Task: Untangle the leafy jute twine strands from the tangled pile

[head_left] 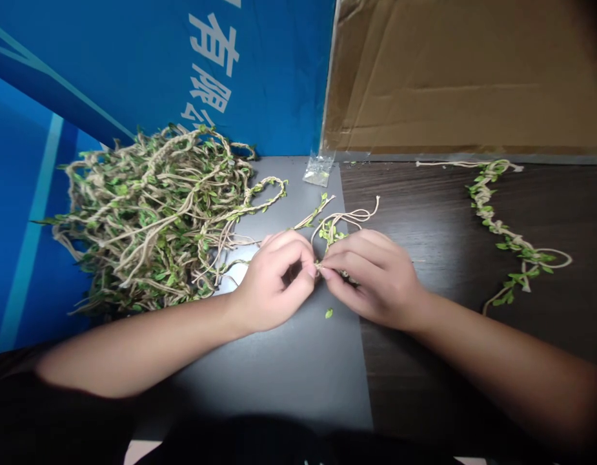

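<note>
My left hand (279,278) and my right hand (375,274) meet over the grey part of the table. Both pinch one braided cord garland (333,234) between thumb and fingertips, at a spot where the cord looks twisted or knotted. Its green leaves and loose beige cord ends lie just beyond my fingers. Part of the garland is covered by my right hand. A single fallen leaf (329,313) rests below my fingertips. To the left of my left hand rises a large tangled pile of leafy cord garlands (157,206).
A separate leafy garland (496,226) lies on the dark wood tabletop (414,200) at the right. Near the back sits a small clear plastic bag (318,171). A blue panel with white characters (279,77) and a brown cardboard sheet (463,77) stand behind the table.
</note>
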`<state>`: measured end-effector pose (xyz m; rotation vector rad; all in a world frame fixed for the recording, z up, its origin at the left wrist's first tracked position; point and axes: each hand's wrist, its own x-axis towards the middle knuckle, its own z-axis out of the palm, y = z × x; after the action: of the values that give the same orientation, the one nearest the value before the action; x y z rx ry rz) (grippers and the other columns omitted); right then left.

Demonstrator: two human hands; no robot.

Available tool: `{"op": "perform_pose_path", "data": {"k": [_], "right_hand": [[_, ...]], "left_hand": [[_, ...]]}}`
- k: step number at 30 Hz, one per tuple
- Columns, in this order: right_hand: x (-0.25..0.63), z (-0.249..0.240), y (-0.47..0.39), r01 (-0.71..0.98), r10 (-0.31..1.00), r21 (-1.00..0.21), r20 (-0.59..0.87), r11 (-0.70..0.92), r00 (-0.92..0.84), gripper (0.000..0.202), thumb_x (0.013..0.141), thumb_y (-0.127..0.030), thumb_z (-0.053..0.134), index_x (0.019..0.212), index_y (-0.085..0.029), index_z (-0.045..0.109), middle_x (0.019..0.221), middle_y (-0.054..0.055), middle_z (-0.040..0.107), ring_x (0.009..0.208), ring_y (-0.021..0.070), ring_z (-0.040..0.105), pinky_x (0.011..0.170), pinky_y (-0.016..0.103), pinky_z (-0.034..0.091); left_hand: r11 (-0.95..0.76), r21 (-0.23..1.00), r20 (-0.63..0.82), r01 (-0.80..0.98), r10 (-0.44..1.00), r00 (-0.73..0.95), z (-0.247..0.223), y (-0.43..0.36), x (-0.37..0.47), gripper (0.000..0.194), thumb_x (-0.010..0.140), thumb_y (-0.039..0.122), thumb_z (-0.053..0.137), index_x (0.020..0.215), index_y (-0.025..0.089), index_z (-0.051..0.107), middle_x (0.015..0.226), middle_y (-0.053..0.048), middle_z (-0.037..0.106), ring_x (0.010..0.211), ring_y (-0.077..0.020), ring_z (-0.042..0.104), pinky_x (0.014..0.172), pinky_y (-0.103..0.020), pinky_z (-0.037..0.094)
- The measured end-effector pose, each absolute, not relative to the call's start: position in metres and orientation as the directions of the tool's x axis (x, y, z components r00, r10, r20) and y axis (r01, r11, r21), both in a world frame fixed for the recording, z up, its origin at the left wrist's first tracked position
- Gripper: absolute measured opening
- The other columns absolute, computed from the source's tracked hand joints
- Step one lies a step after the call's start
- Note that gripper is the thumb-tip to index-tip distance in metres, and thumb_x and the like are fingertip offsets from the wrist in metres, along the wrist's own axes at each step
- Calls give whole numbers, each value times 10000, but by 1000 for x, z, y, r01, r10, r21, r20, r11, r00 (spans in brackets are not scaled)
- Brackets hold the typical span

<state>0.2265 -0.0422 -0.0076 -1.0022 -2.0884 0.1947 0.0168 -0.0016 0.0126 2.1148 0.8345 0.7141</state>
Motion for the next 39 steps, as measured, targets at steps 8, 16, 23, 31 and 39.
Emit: {"op": "perform_pose_path", "data": {"k": [8,16,23,31,39], "right_hand": [[227,-8,-43,615,661,-333,609,715,-439,97,867,-148,711,945,-176,661,928,65,756,831,216,656,732,391,527],[226,-2,-42,617,650,-292,575,730,-497,42,889,-138,684,923,-156,669,877,62,754,778,203,642,677,368,500],[224,-9,-43,621,677,-344,588,705,-443,93,845,-112,673,896,-171,621,834,55,721,761,202,631,661,357,510],[225,-6,-42,589,790,-551,545,591,-282,109,842,-123,668,861,-197,590,786,23,669,735,161,618,692,327,510],[225,-8,-41,577,761,-507,520,641,-388,144,894,-172,669,1036,-187,652,919,51,724,835,188,653,777,350,542]], "left_hand": [[-500,800,197,332,741,642,12,-1,18,189,953,189,508,772,175,560,814,-22,597,820,-158,552,808,-339,425],[-505,782,186,365,749,637,10,-1,19,208,947,181,494,749,172,556,804,-23,599,821,-163,558,809,-343,427],[-515,769,178,380,743,646,12,-1,20,185,924,180,525,745,170,569,806,-15,608,819,-161,559,827,-349,422],[-442,818,154,368,784,601,13,1,21,175,932,186,527,761,163,561,797,-16,585,799,-150,540,784,-321,424],[-431,829,152,357,788,597,13,1,21,175,930,193,540,759,163,565,799,-15,586,790,-147,542,781,-317,429]]}}
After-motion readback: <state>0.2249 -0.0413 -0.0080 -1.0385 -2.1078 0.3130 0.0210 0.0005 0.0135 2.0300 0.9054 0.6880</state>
